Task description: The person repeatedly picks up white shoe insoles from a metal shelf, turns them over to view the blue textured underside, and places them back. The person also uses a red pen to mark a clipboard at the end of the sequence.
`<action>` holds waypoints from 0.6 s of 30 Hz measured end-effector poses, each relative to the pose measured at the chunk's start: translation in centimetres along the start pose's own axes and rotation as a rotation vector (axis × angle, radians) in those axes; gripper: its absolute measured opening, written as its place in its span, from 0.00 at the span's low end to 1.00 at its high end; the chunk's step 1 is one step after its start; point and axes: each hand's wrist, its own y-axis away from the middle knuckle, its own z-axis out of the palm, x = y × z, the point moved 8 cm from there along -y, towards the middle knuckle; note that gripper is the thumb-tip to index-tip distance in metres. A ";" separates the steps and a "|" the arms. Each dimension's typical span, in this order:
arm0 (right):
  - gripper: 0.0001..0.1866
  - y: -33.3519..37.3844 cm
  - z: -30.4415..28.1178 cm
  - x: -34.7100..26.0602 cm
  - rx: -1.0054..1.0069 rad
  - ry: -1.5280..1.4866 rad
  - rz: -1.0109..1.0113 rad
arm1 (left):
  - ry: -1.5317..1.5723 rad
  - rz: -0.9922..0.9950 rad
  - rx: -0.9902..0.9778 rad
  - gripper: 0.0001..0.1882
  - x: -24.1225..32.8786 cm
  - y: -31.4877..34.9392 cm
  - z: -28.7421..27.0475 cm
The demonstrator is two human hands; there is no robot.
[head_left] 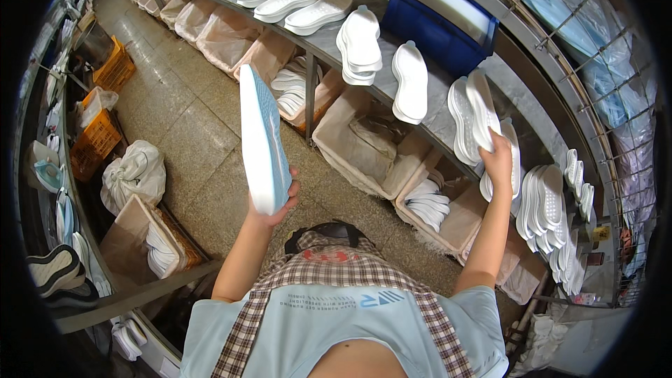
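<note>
My left hand (290, 200) is closed round the heel end of a shoe sole (257, 141), white along its side wall with a light blue underside. The sole stands nearly upright above the floor. Over on the right, my right hand (498, 161) grips the near end of a white midsole (482, 101) above the grey bench (437, 103). Another white midsole (460, 120) lies just left of it, and one more (513, 150) is partly hidden behind the hand. A single white midsole (410, 82) and a small stack of midsoles (360, 43) rest farther left on the bench.
A blue plastic bin (437, 28) stands at the bench's back. Lined baskets (350, 143) sit below the bench edge. More midsoles (542, 203) are stacked at right, beside wire mesh (595, 98). A tied white sack (134, 176) and orange crates (98, 143) stand at left.
</note>
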 end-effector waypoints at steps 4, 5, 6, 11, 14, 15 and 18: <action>0.37 -0.3 2.2 -3.8 -0.059 0.449 -0.084 | 0.032 -0.020 -0.172 0.23 -0.5 -0.3 0.5; 0.38 -0.9 2.5 -6.0 0.021 0.402 -0.169 | 0.062 -0.020 -0.144 0.23 -0.6 -0.4 0.3; 0.36 -1.2 3.4 -8.8 0.072 0.227 -0.314 | 0.089 -0.029 -0.130 0.24 -0.9 -0.4 0.2; 0.36 -3.2 13.1 -13.5 -0.120 0.242 -0.253 | 0.130 -0.027 -0.121 0.27 -1.1 -0.6 0.9; 0.34 -3.7 13.5 -12.7 -0.029 0.049 -0.241 | 0.121 -0.006 -0.115 0.29 -0.7 -0.2 1.1; 0.33 -3.6 13.0 -11.8 -0.011 -0.047 -0.176 | 0.097 0.011 -0.107 0.29 -0.5 0.1 1.0; 0.23 -0.7 11.9 -6.6 -0.007 -1.210 0.401 | 0.061 0.048 -0.114 0.30 0.0 0.5 0.9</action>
